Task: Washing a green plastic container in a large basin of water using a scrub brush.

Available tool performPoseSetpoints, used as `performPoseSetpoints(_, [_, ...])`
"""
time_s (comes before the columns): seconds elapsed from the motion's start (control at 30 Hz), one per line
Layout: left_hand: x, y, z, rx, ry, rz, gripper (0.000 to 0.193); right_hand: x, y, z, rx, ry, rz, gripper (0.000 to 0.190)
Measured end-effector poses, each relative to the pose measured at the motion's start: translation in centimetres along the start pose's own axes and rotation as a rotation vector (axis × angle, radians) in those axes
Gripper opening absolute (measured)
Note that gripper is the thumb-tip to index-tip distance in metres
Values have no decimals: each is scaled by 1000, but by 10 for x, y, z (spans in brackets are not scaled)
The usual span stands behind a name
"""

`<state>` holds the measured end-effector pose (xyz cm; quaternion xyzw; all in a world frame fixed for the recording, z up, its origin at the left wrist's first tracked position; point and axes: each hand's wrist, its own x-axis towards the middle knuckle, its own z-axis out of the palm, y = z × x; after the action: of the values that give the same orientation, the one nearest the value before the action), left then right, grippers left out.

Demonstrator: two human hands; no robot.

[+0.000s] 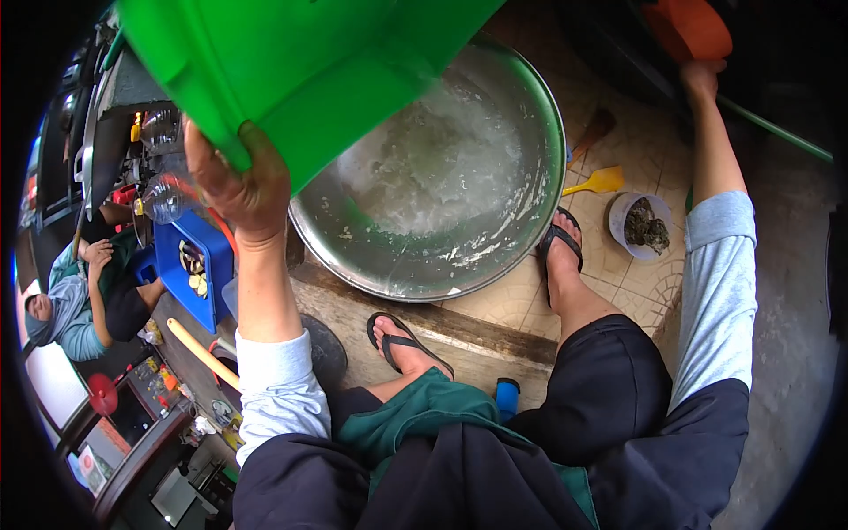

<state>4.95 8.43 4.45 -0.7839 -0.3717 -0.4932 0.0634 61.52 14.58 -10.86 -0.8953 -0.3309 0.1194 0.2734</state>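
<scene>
My left hand (242,182) grips the rim of a bright green plastic tub (298,86), its thumb on one side of the wall. The tub is tilted over a wide, shallow metal basin (391,281), and its top runs out of the view. Cloudy, churning water (437,159) lies in the basin, with pale flecks clinging to the inner wall. Off to the upper right, my right hand (702,76) is closed around the lower end of an orange plastic vessel (692,33), possibly a dipper. Shadow hides the surroundings of that vessel.
Right of the basin lie a yellow spatula (599,180) and a small white tub (619,228) holding dark clumps. A wooden step edge (424,321) crosses beside my sandalled feet. At left are a blue bin (205,242), plastic bottles (162,199) and a seated person (76,298).
</scene>
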Motion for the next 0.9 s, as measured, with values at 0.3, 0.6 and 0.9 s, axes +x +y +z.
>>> performPoseSetpoints(0.3, [16, 13, 0, -118, 175, -141, 56, 69, 58, 39, -240, -397, -34, 67])
performPoseSetpoints(0.6, [-8, 21, 36, -553, 303, -704, 55, -32, -23, -35, 843, -567, 181, 18])
performPoseSetpoints(0.9, [-22, 53, 59, -683, 213, -1069, 53, -118, -83, -21, 1575, -702, 188, 23])
